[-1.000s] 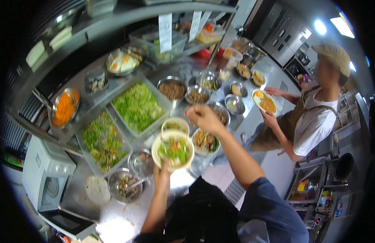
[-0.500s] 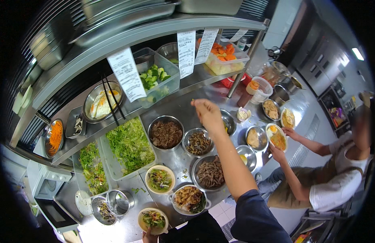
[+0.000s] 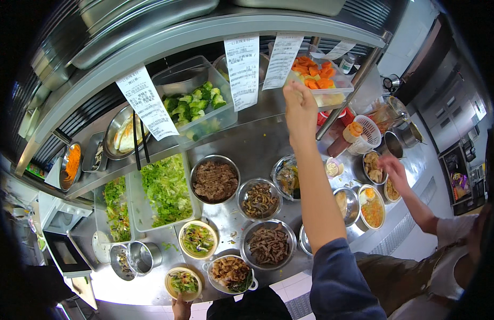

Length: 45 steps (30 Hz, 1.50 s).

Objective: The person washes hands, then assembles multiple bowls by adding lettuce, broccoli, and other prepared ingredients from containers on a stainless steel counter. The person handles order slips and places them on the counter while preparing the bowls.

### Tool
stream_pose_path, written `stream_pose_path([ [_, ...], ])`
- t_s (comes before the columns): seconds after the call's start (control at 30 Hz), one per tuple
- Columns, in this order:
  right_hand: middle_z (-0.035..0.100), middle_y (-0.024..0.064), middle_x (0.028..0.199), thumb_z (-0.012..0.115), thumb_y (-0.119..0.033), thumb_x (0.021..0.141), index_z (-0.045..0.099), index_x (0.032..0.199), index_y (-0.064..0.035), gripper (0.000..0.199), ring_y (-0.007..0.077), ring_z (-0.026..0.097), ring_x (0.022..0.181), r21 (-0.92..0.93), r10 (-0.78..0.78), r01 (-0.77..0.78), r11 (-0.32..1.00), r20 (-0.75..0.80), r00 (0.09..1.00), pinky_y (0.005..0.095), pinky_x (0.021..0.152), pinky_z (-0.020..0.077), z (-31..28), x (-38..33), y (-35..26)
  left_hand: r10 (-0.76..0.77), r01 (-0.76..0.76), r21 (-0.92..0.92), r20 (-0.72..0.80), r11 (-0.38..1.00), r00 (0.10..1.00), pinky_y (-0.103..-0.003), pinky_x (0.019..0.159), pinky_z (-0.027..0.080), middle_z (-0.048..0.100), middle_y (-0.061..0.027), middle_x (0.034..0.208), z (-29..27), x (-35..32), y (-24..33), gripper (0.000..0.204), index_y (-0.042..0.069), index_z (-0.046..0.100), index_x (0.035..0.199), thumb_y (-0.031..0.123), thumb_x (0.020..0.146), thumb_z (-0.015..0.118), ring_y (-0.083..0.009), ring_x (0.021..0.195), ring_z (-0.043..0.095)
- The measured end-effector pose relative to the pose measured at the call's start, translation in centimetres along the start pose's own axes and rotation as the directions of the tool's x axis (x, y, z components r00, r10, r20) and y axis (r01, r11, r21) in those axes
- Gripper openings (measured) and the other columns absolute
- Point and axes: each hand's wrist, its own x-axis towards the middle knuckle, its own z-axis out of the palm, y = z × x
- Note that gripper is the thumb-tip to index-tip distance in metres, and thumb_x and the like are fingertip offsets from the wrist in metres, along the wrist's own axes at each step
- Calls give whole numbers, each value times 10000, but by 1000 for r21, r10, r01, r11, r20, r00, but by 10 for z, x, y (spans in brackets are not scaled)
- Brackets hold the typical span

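At the counter's front edge my left hand closes on the near rim of a cream bowl of mixed salad; only part of that hand shows. My right arm stretches up to the shelf. There my right hand, its fingers curled, is at the left end of a clear tub with orange carrot pieces and pale yellow pieces. What lies between those fingers is hidden. A second salad bowl and a white handled bowl of browned meat and greens stand near my left hand.
Metal bowls of minced meat, mushrooms and meat strips cover the middle. Shredded lettuce fills a tub at left. Broccoli and hanging paper slips are by the shelf. A co-worker's hand is at right.
My right hand has moved up and right, from above the counter bowls to the carrot tub. The co-worker has let go of the egg bowl, which stands on the counter. My view has shifted.
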Motion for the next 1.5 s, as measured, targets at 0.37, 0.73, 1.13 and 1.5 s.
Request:
stream_pose_path([
  [0.37, 550, -31, 755, 611, -120, 900, 560, 1164, 13, 299, 31, 428, 638, -134, -100, 95, 987, -36, 994, 208, 561, 343, -4, 26, 4, 7, 2, 56, -148, 998, 989, -472, 818, 527, 582, -102, 1167, 3, -7, 6, 412, 130, 457, 1283, 125, 882, 555, -278, 1020, 604],
  [0.73, 462, 112, 558, 523, -118, 931, 567, 1270, -42, 351, 143, 440, 488, -261, -357, 444, 857, 320, 878, 290, 512, 392, 58, -58, -16, 22, -13, 53, -172, 998, 985, -464, 820, 515, 596, -104, 1110, -10, 2, -3, 408, 116, 484, 1252, 108, 847, 534, -278, 999, 606],
  [1.13, 484, 93, 551, 494, -102, 938, 567, 1263, -16, 345, 118, 452, 476, -257, -403, 474, 842, 284, 870, 283, 479, 367, 64, -48, -16, 16, -7, 60, -156, 998, 988, -430, 824, 521, 611, -104, 1104, 21, -11, 10, 402, 110, 469, 1250, 142, 856, 542, -264, 983, 618],
  [1.5, 491, 48, 572, 479, -106, 956, 548, 1261, 44, 347, 82, 417, 511, -213, -369, 415, 885, 223, 902, 268, 467, 327, 62, -49, -16, 3, 9, 67, -179, 998, 984, -412, 818, 529, 616, -100, 1104, 23, -12, 11, 343, 100, 516, 1199, 130, 858, 530, -264, 983, 627],
])
